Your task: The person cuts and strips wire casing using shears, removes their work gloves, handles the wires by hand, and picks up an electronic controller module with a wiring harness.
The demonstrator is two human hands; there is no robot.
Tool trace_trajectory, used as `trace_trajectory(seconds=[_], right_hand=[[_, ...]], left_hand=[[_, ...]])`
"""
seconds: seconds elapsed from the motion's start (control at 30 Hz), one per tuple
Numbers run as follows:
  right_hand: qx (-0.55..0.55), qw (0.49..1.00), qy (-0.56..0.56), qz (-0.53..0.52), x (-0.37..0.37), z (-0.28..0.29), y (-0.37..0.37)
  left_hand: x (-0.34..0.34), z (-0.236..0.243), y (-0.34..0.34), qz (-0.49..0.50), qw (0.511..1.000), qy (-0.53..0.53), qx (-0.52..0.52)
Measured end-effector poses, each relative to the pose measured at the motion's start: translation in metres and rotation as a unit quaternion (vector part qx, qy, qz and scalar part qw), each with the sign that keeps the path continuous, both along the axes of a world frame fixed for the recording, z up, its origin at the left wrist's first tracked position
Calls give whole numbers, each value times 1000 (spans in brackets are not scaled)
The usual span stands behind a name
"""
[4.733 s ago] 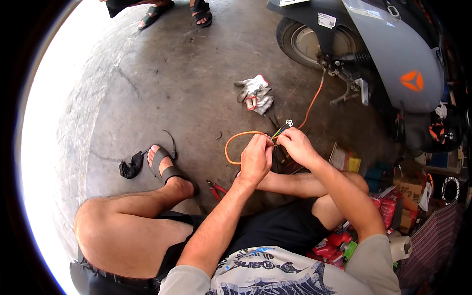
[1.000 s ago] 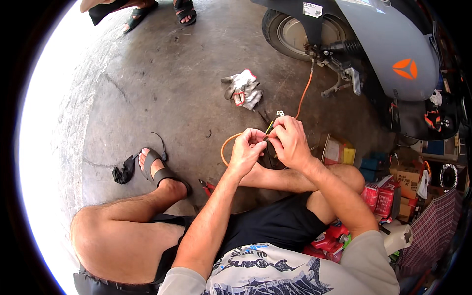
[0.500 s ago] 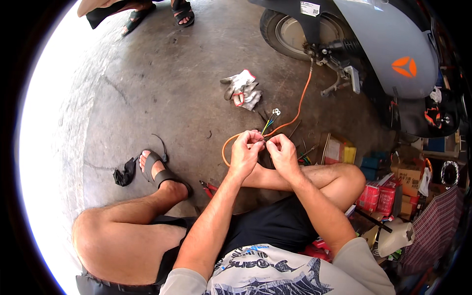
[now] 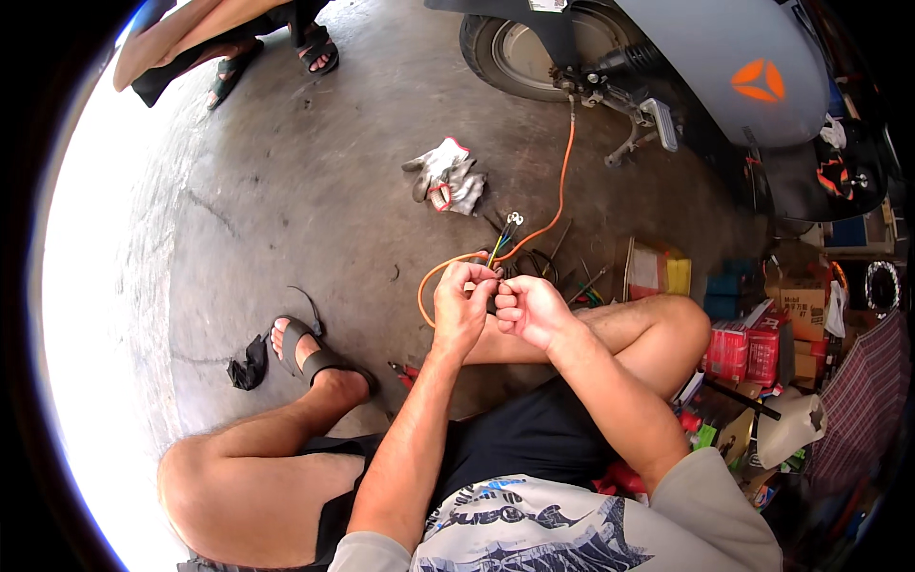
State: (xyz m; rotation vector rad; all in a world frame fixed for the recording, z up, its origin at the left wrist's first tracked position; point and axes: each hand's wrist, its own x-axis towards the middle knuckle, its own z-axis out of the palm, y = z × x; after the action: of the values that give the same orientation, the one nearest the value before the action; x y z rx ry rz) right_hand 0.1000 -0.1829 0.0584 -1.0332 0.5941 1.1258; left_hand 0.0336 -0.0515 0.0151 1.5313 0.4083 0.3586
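My left hand [image 4: 461, 307] pinches a small bundle of electrical wires [image 4: 497, 250]. Yellow-green, blue and black strands stick out past its fingertips and end in pale ring-like terminals [image 4: 515, 219]. Fingers curled in, my right hand [image 4: 536, 311] presses up against the left one. Whatever is between its fingertips is dark, small and mostly hidden. An orange hose [image 4: 562, 195] curves round behind both hands and runs up to the scooter's rear wheel. Beyond the hands, a pair of grey-white work gloves [image 4: 448, 179] lies on the floor.
A grey scooter [image 4: 762, 86] stands at the far right. Red-handled pliers [image 4: 405, 372] lie by my left forearm, and a black scrap [image 4: 250, 362] near my foot. Boxes [image 4: 743, 351] and a plaid umbrella [image 4: 863, 396] crowd the right. Another person's sandalled feet [image 4: 319, 48] are at the far left.
My right hand has turned and its fingers have curled in more, close to the left hand. The whole view has shifted a little. More of the other person's arms shows at the top left.
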Motion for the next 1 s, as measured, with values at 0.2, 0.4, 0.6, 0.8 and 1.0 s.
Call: trace_trajectory(seconds=[0.2,0.4,0.6,0.8,1.0], right_hand=[[-295,791,-521,126,-9,9,1],[-327,542,-740,226,-5,24,7],[-304,662,-647,227,-3,14,10],[86,995,19,-47,-2,0,9],[-252,788,-543,144,-9,6,11]], left_hand=[[2,1,2,-22,992,34,-123],[2,2,1,-30,991,21,-132],[2,5,4,-36,992,22,-119],[1,2,8,-11,1000,-1,12],[3,8,6,-26,993,26,-115]])
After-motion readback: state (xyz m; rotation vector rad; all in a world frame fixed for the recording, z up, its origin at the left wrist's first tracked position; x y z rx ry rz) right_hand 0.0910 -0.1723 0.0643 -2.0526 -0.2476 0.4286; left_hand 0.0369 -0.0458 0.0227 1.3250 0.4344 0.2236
